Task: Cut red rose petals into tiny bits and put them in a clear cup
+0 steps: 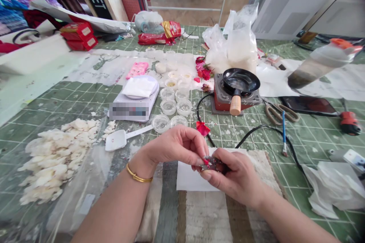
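Observation:
My left hand (pixel 178 148) and my right hand (pixel 236 176) meet over a white sheet of paper (pixel 189 178) on a striped cloth (pixel 205 212). Both pinch a small dark piece with red bits (pixel 210 162), perhaps a dried flower; I cannot make out more. The fingers of both hands are closed on it. A gold bangle (pixel 138 176) circles my left wrist. A red petal (pixel 202 128) lies just beyond my left hand.
White wax flakes (pixel 54 155) and a white scoop (pixel 119 139) lie left. A scale (pixel 134 102), small clear cups (pixel 171 106), a small stove with a black pan (pixel 239 83), scissors (pixel 278 113), a blue brush (pixel 284 133), a black cord (pixel 256 131) and crumpled tissue (pixel 333 188) surround the green mat.

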Motion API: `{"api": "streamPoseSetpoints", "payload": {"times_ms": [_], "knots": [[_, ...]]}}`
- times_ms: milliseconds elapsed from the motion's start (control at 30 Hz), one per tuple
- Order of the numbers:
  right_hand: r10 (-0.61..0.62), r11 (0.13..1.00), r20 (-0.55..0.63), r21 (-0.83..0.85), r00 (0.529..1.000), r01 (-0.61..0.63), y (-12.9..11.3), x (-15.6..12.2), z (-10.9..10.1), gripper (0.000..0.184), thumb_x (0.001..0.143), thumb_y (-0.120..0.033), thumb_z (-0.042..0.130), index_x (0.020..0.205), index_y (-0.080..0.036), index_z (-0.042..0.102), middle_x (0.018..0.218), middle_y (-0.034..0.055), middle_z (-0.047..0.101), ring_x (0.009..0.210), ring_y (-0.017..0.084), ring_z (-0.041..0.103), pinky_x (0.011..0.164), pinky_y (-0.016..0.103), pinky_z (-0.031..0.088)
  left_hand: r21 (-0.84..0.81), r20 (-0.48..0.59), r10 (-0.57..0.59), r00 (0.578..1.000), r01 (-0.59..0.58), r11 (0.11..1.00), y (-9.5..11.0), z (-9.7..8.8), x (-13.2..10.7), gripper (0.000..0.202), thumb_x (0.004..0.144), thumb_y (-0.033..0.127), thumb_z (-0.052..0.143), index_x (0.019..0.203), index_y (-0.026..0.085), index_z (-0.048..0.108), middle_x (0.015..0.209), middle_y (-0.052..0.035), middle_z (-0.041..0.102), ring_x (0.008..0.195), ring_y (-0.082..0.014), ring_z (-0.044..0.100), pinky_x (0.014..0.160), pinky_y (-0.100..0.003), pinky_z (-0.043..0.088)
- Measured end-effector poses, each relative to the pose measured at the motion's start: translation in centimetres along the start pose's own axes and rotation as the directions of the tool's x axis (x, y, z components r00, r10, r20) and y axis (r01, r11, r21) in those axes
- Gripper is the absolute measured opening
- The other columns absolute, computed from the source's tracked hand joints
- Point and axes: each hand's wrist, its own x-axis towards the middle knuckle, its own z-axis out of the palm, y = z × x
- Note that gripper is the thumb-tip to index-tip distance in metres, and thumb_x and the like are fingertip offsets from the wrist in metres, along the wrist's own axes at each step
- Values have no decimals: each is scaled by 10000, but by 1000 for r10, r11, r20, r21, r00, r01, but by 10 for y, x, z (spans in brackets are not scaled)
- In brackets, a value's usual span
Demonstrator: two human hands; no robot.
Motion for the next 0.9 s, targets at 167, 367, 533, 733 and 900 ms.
{"api": "streamPoseSetpoints", "payload": {"times_ms": [167, 367, 533, 733, 900], "knots": [[-10, 1000, 20, 26, 1000, 10, -1, -1, -1, 353, 848, -422, 571, 647, -204, 381, 493, -91, 319, 444, 47, 247, 401, 182, 206, -12, 36, 2, 999, -2, 1000, 0, 0, 1, 141, 672, 167, 773, 713, 113, 649, 725, -48, 637, 633, -119, 605, 571, -232, 510], [-24, 1000, 16, 20, 1000, 23, 0, -1, 0, 354, 855, -435, 562, 646, -205, 395, 484, -91, 321, 439, 50, 242, 400, 191, 205, -25, 49, -23, 999, 24, 999, 0, -1, -1, 166, 668, 193, 782, 723, 116, 647, 730, -54, 639, 658, -129, 610, 584, -239, 518], [-47, 999, 6, 8, 999, 47, 0, -1, 0, 347, 863, -431, 556, 647, -204, 405, 484, -88, 328, 438, 51, 255, 406, 192, 216, -47, 59, -18, 998, 21, 999, 0, -1, -1, 151, 672, 180, 776, 725, 116, 650, 733, -52, 638, 640, -118, 603, 570, -226, 519], [-56, 998, -2, 11, 998, 56, 1, -2, -1, 347, 863, -423, 564, 648, -202, 405, 483, -88, 335, 433, 47, 252, 401, 189, 204, -66, 72, -7, 997, 12, 998, 1, 0, 0, 124, 682, 157, 765, 715, 114, 655, 727, -42, 631, 615, -112, 608, 555, -216, 512], [-71, 997, 5, 12, 997, 71, 1, -3, 0, 337, 863, -399, 575, 655, -200, 400, 492, -92, 317, 434, 43, 244, 406, 185, 194, -96, 99, 22, 995, -12, 995, 1, 1, 0, 80, 697, 96, 738, 720, 107, 661, 764, -46, 634, 619, -106, 612, 567, -220, 508]]}}
